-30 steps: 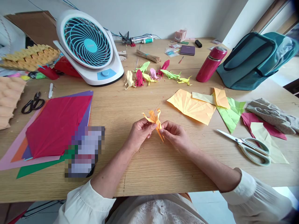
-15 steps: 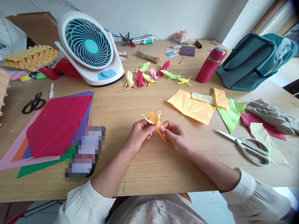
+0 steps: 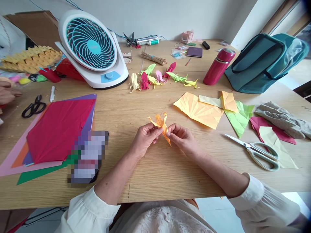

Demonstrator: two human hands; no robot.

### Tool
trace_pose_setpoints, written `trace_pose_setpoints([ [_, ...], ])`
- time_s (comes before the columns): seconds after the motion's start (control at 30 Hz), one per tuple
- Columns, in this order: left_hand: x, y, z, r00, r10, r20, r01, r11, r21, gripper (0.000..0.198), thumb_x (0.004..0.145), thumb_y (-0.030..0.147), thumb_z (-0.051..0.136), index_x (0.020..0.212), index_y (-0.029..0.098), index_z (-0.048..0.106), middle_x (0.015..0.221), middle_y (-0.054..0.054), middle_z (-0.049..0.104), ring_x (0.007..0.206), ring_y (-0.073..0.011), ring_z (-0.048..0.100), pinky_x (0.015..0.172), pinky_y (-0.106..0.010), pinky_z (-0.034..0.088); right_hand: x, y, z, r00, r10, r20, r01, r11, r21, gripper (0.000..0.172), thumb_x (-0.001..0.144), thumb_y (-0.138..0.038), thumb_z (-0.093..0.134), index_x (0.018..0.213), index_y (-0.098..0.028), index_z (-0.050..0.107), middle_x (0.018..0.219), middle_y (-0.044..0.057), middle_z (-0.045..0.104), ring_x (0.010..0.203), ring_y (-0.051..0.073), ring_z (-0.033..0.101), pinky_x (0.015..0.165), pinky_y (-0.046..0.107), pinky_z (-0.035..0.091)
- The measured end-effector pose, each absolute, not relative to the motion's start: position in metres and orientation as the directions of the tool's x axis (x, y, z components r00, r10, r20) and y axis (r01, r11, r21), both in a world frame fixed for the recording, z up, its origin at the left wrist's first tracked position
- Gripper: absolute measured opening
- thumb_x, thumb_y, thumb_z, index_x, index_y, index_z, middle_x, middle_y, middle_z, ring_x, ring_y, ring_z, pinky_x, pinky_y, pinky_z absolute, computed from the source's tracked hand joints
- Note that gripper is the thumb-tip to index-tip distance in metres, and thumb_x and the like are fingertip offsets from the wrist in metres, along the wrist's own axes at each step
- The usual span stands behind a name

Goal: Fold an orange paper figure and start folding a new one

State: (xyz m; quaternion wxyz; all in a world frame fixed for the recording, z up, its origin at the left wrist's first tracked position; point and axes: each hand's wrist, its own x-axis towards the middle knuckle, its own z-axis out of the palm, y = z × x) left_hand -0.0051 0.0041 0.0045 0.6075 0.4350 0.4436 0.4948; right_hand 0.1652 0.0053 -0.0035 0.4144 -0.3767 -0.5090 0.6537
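Between my two hands, just above the table, is an orange origami figure [image 3: 160,121] with thin folded limbs sticking out at the top and a pointed end hanging down. My left hand [image 3: 147,137] pinches its body from the left, thumb on top. From the right, my right hand [image 3: 181,138] pinches its lower part between thumb and finger. Behind them, several finished paper figures [image 3: 145,81] in green, red, pink and yellow stand in a group. Creased orange paper [image 3: 198,111] lies to the right of my hands.
White-handled scissors [image 3: 255,152], green paper [image 3: 239,118] and a grey cloth [image 3: 283,119] are at right. A red flask [image 3: 218,68] and teal bag [image 3: 257,64] stand behind. Left are a fan [image 3: 109,76], coloured sheets [image 3: 60,129], a phone [image 3: 87,158] and another person's hand [image 3: 8,94].
Another person's hand has come into view at the far left edge. My hands keep nearly the same place on the orange figure, whose pointed lower end has shifted slightly.
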Motion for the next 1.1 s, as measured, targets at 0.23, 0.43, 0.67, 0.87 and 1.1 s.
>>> trace_pose_setpoints([
  [0.23,-0.004,0.003,0.007,0.112,0.986,-0.126,-0.209,0.147,0.967,0.030,0.072,0.040,0.081,0.075,0.015,0.065,0.065,0.003,0.056,0.056,-0.0067,0.049,0.044,-0.017,0.038,0.164,0.007,-0.005,-0.380,0.925,-0.016,-0.212,-0.104,-0.972,0.035,0.080,-0.049,0.078,0.087,-0.022,0.058,0.074,-0.002,0.058,0.065,0.012,0.051,0.058,0.026,0.040],
  [0.43,-0.003,0.004,0.006,0.125,0.982,-0.144,-0.224,0.170,0.960,0.037,0.065,0.042,0.088,0.070,0.015,0.064,0.059,0.005,0.051,0.052,-0.0056,0.044,0.042,-0.017,0.037,0.164,0.006,-0.013,-0.350,0.931,0.102,-0.222,0.024,-0.975,0.028,0.086,-0.040,0.074,0.092,-0.023,0.053,0.077,-0.003,0.055,0.067,0.011,0.050,0.057,0.024,0.040],
  [0.67,-0.003,0.002,0.011,0.165,0.949,-0.268,-0.310,0.308,0.900,0.042,0.057,0.042,0.093,0.069,0.014,0.064,0.061,0.005,0.052,0.051,-0.0028,0.042,0.042,-0.015,0.032,0.174,0.007,-0.008,-0.359,0.795,0.489,0.146,0.565,-0.812,0.010,0.098,-0.016,0.053,0.104,-0.023,0.058,0.090,0.002,0.060,0.080,0.014,0.058,0.073,0.030,0.050],
  [0.87,-0.002,0.000,0.011,0.251,0.895,-0.368,-0.371,0.441,0.817,0.043,0.055,0.038,0.095,0.069,0.013,0.063,0.060,0.006,0.050,0.050,-0.0017,0.040,0.042,-0.013,0.031,0.186,0.015,-0.002,-0.484,0.548,0.682,0.355,0.836,-0.419,0.028,0.093,-0.008,0.057,0.116,-0.023,0.059,0.099,0.008,0.062,0.091,0.020,0.062,0.077,0.034,0.053],
  [1.1,-0.002,-0.003,0.013,0.281,0.906,-0.315,-0.389,0.408,0.826,0.039,0.059,0.038,0.094,0.072,0.015,0.065,0.060,0.006,0.052,0.051,-0.0023,0.042,0.041,-0.012,0.031,0.193,0.017,0.003,-0.568,0.412,0.713,0.454,0.879,-0.147,0.022,0.094,-0.013,0.061,0.113,-0.024,0.063,0.098,0.007,0.070,0.083,0.019,0.065,0.074,0.036,0.050],
])
